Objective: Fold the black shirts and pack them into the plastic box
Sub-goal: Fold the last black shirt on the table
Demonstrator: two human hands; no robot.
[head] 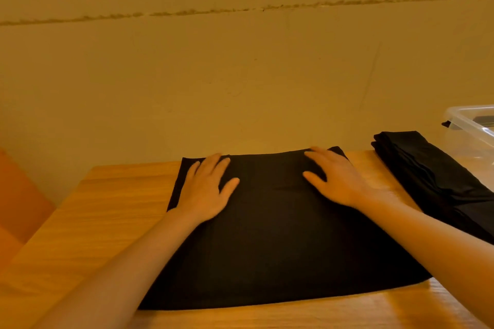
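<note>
A black shirt lies folded into a flat rectangle in the middle of the wooden table. My left hand presses flat on its far left part, fingers straight and spread. My right hand lies flat on its far right part, fingers extended toward the far edge. A second pile of black shirts sits to the right, beside the clear plastic box at the right edge of view.
A yellowish wall rises directly behind the table's far edge. An orange surface shows at the lower left beyond the table's left edge. Bare wood shows left of the shirt and along the near edge.
</note>
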